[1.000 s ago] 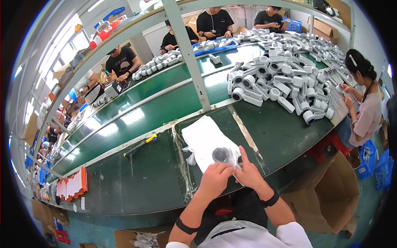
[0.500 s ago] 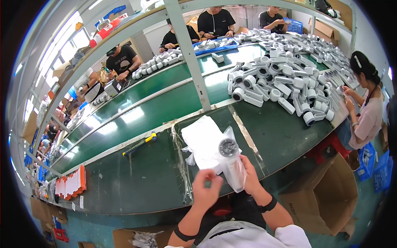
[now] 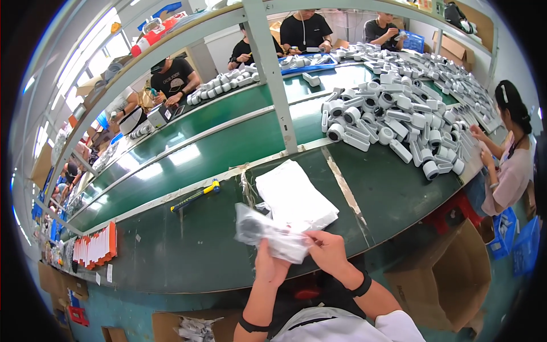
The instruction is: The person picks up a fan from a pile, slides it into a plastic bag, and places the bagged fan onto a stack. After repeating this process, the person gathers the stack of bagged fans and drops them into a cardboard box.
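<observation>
A white-and-grey fabric shaver (image 3: 262,231) with a round dark head lies tilted inside a clear plastic bag, blurred by motion. My left hand (image 3: 270,265) holds it from below, its fingers partly hidden behind the bag. At the bag's other end, my right hand (image 3: 329,251) pinches the loose plastic (image 3: 297,245) between thumb and fingers. Just beyond both hands, a stack of white bags or sheets (image 3: 293,194) rests on the dark green table (image 3: 216,239).
A yellow-and-black hammer (image 3: 196,196) lies left of the stack. Many similar shavers (image 3: 393,114) are heaped at the right, near a seated co-worker (image 3: 507,154). Orange-and-white cartons (image 3: 96,248) stand far left. A metal post (image 3: 276,85) rises beyond the table; an open cardboard box (image 3: 441,279) sits lower right.
The bagged shaver has swung left and tipped from upright to nearly sideways. My left hand, earlier apart from it, now supports it; my right hand has shifted to the bag's end.
</observation>
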Motion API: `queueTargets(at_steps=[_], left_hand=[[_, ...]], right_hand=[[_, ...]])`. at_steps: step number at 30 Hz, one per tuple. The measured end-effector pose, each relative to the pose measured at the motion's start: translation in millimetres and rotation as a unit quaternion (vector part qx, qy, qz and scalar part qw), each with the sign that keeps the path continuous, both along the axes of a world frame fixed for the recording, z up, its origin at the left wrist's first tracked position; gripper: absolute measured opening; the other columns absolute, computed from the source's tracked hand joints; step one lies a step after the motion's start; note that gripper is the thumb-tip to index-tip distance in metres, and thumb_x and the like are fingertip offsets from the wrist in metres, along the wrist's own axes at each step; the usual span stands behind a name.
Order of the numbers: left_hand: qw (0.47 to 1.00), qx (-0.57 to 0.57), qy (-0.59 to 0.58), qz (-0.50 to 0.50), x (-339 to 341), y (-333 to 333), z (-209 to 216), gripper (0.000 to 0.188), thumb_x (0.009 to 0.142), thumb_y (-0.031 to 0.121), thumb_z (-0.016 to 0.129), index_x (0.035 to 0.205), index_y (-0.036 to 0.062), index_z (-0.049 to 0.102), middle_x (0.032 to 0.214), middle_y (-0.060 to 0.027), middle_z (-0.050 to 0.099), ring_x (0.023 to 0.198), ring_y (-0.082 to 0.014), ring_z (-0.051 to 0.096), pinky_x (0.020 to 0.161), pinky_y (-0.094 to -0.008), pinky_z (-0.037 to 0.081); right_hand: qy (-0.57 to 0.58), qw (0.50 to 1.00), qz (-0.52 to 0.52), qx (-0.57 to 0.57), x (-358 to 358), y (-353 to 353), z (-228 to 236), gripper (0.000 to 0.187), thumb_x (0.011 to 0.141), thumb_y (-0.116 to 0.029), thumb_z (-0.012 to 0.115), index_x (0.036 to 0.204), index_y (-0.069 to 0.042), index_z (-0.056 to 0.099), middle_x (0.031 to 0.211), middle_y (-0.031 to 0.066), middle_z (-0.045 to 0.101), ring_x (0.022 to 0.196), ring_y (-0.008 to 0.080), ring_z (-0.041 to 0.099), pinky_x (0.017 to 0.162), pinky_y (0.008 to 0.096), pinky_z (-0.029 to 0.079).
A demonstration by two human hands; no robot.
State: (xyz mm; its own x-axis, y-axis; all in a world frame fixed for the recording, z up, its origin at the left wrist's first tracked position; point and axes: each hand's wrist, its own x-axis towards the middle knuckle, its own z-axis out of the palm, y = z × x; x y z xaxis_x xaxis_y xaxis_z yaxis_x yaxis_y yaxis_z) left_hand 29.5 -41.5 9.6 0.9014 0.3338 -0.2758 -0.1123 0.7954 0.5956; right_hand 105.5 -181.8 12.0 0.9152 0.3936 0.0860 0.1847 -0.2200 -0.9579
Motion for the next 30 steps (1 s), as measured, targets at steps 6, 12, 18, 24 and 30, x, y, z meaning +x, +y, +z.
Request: queueTargets(at_steps=[6,12,18,24,30], left_hand=[[0.972,0.126,0.141,0.138,-17,60,-16,0.053,0.098,0.053,0.046,0.134,0.0136,0.041,0.11,-0.0118,0.062,0.082,-0.028,0.066,0.039,-0.0346,0.05],[0.598,0.686,0.312,0.274,-94,191,-65,0.06,0.086,0.016,0.065,0.138,0.005,0.037,0.119,-0.0205,0.06,0.101,-0.0373,0.063,0.086,-0.0456,0.05],[0.526,0.659,0.485,0.231,-83,193,-38,0.053,0.086,0.02,0.064,0.132,0.005,0.044,0.12,-0.0277,0.06,0.106,-0.0484,0.058,0.09,-0.0502,0.045],[0.47,0.668,0.542,0.197,-84,189,-35,0.05,0.085,0.029,0.065,0.127,0.0062,0.051,0.117,-0.0269,0.062,0.104,-0.0474,0.059,0.086,-0.0511,0.047],[0.358,0.749,0.499,0.248,-82,177,-16,0.061,0.078,0.03,0.073,0.13,0.0051,0.052,0.117,-0.0211,0.063,0.11,-0.0405,0.058,0.093,-0.0464,0.046]], right_hand=[[-0.08,0.995,0.041,0.034,-8,-2,-6,0.015,0.084,-0.015,0.074,0.092,-0.002,0.073,0.072,0.0077,0.069,0.06,0.0084,0.061,0.055,0.0234,0.048],[-0.114,0.99,-0.047,-0.064,91,-30,30,0.02,0.087,-0.023,0.067,0.093,-0.004,0.071,0.073,0.0122,0.069,0.063,0.0197,0.067,0.06,0.0319,0.052],[-0.214,0.917,-0.175,-0.289,248,-32,-4,0.048,0.085,-0.031,0.066,0.126,-0.007,0.055,0.11,0.0143,0.063,0.102,0.0326,0.063,0.084,0.0432,0.051],[-0.239,0.84,-0.152,-0.463,321,-19,-36,0.064,0.084,-0.023,0.067,0.141,-0.01,0.04,0.14,0.0118,0.044,0.13,0.0304,0.042,0.096,0.049,0.047],[-0.235,0.82,-0.161,-0.496,329,-17,-55,0.042,0.085,-0.022,0.065,0.121,-0.006,0.053,0.115,0.0155,0.056,0.111,0.0324,0.058,0.092,0.0479,0.048]])
